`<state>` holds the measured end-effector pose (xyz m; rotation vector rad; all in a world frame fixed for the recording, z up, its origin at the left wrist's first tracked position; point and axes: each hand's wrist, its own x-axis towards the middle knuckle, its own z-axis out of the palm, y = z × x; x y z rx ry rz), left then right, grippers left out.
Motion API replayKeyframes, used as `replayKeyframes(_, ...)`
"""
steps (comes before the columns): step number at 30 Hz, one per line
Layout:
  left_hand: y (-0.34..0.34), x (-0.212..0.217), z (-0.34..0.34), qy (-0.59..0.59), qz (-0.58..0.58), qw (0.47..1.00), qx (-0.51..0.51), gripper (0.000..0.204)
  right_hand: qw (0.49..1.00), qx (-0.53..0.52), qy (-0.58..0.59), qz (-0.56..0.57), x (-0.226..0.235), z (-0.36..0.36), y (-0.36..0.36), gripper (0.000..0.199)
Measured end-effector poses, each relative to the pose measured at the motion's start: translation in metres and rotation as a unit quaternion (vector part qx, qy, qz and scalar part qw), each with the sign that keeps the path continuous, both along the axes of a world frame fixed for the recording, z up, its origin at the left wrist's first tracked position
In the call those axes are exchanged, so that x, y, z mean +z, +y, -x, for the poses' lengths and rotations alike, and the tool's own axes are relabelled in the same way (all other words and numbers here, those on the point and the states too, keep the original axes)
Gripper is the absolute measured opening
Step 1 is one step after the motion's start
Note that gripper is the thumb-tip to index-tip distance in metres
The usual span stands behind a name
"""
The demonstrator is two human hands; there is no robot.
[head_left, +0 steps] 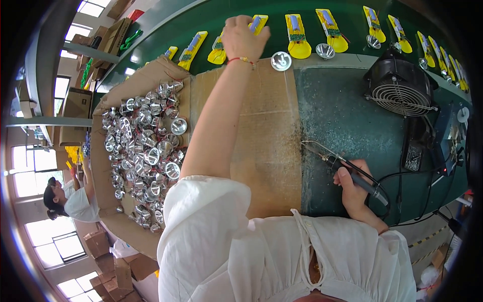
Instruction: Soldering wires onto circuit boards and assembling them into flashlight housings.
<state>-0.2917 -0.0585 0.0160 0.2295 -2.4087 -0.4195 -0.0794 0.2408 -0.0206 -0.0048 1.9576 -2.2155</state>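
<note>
My left hand (245,39) is stretched out over the green strip at the far side, back of the hand up. Its thumb stands apart from the bent fingers, with a yellow casing (259,23) showing between them; the fingertips are partly hidden, and I cannot tell whether they touch it. Another yellow casing (217,52) sticks out at the hand's left. In my right hand (353,183) is a soldering iron (366,183), its tip pointing left over the worktop, a thin curved tube running along it. Beyond the cardboard mat lies a round silver reflector (281,61).
A cardboard box (121,221) full of silver reflector cups (151,136) with red wires stands at the left. Cardboard (266,146) covers the middle worktop. At the right are a black fan (400,83) and cables. Several yellow casings (298,43) line the green strip. A co-worker (75,199) is at far left.
</note>
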Motion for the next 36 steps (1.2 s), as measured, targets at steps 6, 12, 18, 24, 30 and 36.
replayKeyframes(6,-0.026,-0.013,-0.032,-0.173,0.01,0.985,0.008,0.037,0.999,-0.005,-0.031,0.011,0.0,0.002,0.0,0.015)
replayKeyframes(12,0.017,0.004,-0.156,-0.104,-0.027,0.992,-0.072,0.03,1.0,-0.024,0.007,-0.015,-0.004,0.002,0.004,0.014)
replayKeyframes(18,0.008,0.019,-0.249,-0.025,-0.019,0.999,-0.006,0.035,0.999,-0.015,0.031,-0.036,-0.007,0.002,-0.001,0.016)
replayKeyframes(24,-0.087,0.038,-0.227,-0.242,0.179,0.9,0.316,0.038,0.998,-0.019,0.052,-0.034,-0.009,0.002,-0.005,0.016)
replayKeyframes(30,-0.095,0.003,-0.206,-0.311,0.217,0.875,0.301,0.027,0.998,-0.026,0.055,-0.03,-0.006,-0.001,-0.006,0.015)
replayKeyframes(36,-0.035,-0.007,-0.253,-0.222,0.121,0.966,0.051,0.007,0.998,-0.017,0.059,-0.03,-0.008,0.0,-0.004,0.015)
